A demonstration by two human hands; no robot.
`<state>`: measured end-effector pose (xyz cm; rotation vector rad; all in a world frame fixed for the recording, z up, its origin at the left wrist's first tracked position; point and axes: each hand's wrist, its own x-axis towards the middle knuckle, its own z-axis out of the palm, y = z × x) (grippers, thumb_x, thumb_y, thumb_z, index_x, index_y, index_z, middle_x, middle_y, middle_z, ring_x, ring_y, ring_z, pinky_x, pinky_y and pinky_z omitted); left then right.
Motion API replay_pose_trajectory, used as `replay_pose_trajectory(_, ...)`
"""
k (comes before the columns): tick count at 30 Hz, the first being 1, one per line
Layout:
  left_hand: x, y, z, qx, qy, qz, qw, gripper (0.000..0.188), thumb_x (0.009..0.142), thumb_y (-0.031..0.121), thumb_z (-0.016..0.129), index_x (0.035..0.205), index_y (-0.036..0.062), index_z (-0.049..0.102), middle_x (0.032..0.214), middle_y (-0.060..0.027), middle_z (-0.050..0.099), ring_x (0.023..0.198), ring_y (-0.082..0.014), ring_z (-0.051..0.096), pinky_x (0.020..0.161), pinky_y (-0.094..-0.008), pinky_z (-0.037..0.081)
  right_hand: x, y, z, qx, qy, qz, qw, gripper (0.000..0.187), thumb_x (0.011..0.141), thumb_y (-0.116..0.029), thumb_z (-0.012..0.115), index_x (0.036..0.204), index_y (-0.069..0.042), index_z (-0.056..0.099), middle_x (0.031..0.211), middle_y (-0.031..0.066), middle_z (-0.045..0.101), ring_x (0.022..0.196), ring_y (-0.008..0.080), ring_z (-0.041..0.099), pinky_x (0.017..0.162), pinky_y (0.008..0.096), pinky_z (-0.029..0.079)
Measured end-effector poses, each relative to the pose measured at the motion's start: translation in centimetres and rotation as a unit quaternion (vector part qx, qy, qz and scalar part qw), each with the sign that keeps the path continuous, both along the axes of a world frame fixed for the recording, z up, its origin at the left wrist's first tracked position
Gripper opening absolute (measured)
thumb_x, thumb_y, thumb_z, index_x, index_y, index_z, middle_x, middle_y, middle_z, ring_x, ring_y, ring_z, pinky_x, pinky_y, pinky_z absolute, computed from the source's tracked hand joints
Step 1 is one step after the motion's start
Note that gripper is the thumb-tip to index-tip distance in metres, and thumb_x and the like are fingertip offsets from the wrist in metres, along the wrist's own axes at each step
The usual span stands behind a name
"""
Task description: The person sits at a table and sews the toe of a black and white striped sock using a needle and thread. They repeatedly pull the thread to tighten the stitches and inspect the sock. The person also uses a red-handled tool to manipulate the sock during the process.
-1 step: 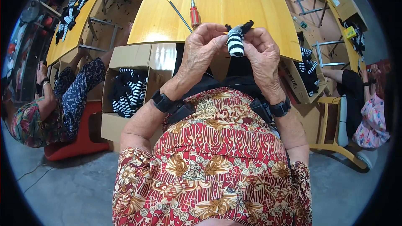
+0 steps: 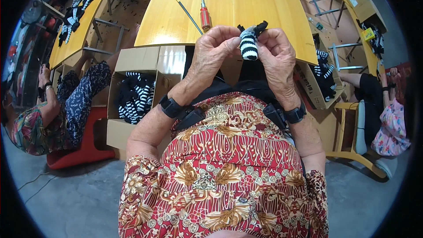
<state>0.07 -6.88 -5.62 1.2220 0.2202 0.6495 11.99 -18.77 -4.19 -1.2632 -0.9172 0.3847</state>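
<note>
Brightness: the scene is evenly and brightly lit, daylight-like, colours well rendered.
Glare: a soft sheen is seen on the yellow bench [image 2: 229, 13], and a white glare patch on the taped flap of the cardboard box [image 2: 169, 59].
Shadows: soft, faint ones are cast under the bench and beneath the red stool [image 2: 83, 147]; none are hard-edged.
Sharpness: the centre is held crisp, wrinkles on the left hand [image 2: 213, 46] being clearly resolved.
Edges: straight lines are bent, detail is smeared.
Vignette: black corners are left outside the fisheye circle.

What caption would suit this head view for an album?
Both hands, left hand and right hand, hold a small black-and-white striped fabric piece above a yellow table.
</note>
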Motion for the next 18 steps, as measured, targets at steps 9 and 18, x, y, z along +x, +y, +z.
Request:
replay_pose_trajectory(9, 0.3, 0.8, 0.0, 0.112, 0.032, 0.032, 0.993, 0.014, 0.093, 0.016, 0.061, 0.096, 0.0019, 0.06, 0.083, 0.001, 0.061, 0.075, -0.006, 0.058, 0.068, -0.0201, 0.048, -1.0, -0.9, 1.8, 0.002, -0.192, -0.105, 0.976, 0.012, 0.086, 0.001, 0.061, 0.097, -0.003, 0.062, 0.082, 0.0006, 0.061, 0.068, 0.0069, 0.055, 0.058, 0.0219, 0.046)
replay_pose_trajectory(18, 0.1, 0.8, -0.1, 0.262, 0.038, 0.081, 0.961, 0.009, 0.094, 0.009, 0.057, 0.098, 0.0014, 0.056, 0.08, 0.0013, 0.057, 0.075, -0.0052, 0.055, 0.067, -0.021, 0.047, 0.4, -0.8, 2.6, -0.145, -0.174, -0.02, 0.974, 0.015, 0.085, -0.008, 0.063, 0.098, -0.001, 0.067, 0.085, 0.0018, 0.065, 0.072, 0.0077, 0.057, 0.064, 0.0231, 0.048)
